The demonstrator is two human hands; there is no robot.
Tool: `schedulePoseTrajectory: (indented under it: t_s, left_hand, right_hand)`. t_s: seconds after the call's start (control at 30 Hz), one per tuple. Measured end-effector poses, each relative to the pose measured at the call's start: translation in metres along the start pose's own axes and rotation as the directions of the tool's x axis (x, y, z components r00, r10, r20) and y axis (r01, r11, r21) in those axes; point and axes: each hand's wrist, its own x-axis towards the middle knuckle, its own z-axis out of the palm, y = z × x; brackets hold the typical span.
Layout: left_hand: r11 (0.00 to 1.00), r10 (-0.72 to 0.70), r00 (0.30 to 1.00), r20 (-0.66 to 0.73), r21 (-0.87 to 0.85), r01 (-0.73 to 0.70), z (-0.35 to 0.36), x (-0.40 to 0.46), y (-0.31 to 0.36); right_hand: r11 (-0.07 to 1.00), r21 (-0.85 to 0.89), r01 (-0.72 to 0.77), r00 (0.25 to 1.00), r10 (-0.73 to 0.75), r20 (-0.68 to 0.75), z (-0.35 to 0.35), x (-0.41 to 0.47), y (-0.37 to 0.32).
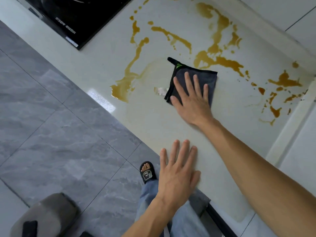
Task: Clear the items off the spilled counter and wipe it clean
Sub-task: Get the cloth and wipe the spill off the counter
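A folded dark grey cloth [203,77] with black edging lies on the white counter [153,117]. My right hand [191,100] presses flat on the cloth's near half, fingers spread. Brown liquid [220,60] is spilled in streaks and puddles over the counter's far part, with another puddle [121,89] by the front edge to the left of the cloth. My left hand [177,175] rests flat on the counter near its front edge, fingers apart and holding nothing.
A black cooktop [73,19] is set into the counter at the far left. White wall tiles [290,12] border the counter at the right. Below the edge is grey tiled floor [59,134], my sandalled foot [147,172], and a grey stool [46,216] carrying a dark phone.
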Motion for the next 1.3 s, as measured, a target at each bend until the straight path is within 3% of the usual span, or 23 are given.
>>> schedulePoseTrajectory:
  t_s: [0.17, 0.43, 0.6, 0.7, 0.93, 1.03, 1.13, 1.3]
  left_hand:
    - [1.0, 0.01, 1.0, -0.022, 0.012, -0.01, 0.005, 0.001, -0.002]
    - [0.996, 0.086, 0.996, -0.034, 0.014, -0.086, -0.004, 0.011, -0.009]
    - [0.997, 0.078, 0.993, -0.085, -0.004, -0.079, -0.023, 0.047, -0.028]
    - [0.997, 0.071, 0.994, -0.079, 0.048, -0.068, -0.031, 0.084, -0.041]
    - [0.982, 0.16, 0.987, -0.034, 0.109, -0.155, -0.023, 0.12, -0.045]
    - [0.979, 0.148, 0.987, -0.063, 0.149, -0.138, -0.018, 0.121, -0.045]
    - [0.977, 0.143, 0.986, -0.081, 0.17, -0.128, -0.016, 0.121, -0.045]
    - [0.977, 0.121, 0.987, -0.102, 0.186, -0.1, -0.01, 0.124, -0.046]
  right_hand:
    - [0.998, -0.061, -0.025, 1.0, 0.024, -0.013, 0.016, -0.067, 0.013]
    - [0.987, 0.052, -0.155, 0.988, 0.156, -0.02, -0.022, 0.024, 0.04]
    - [0.99, 0.027, -0.139, 0.989, 0.14, -0.049, 0.0, -0.05, 0.044]
    - [0.969, 0.04, -0.242, 0.969, 0.244, -0.032, 0.005, -0.078, 0.07]
    - [0.924, 0.097, -0.371, 0.921, 0.379, -0.092, -0.012, -0.009, 0.08]
    - [0.935, 0.095, -0.343, 0.925, 0.353, -0.137, -0.007, -0.002, 0.062]
    - [0.962, 0.093, -0.256, 0.947, 0.269, -0.177, 0.007, -0.048, 0.063]
    - [0.829, 0.155, -0.537, 0.822, 0.556, -0.126, 0.012, -0.118, 0.122]
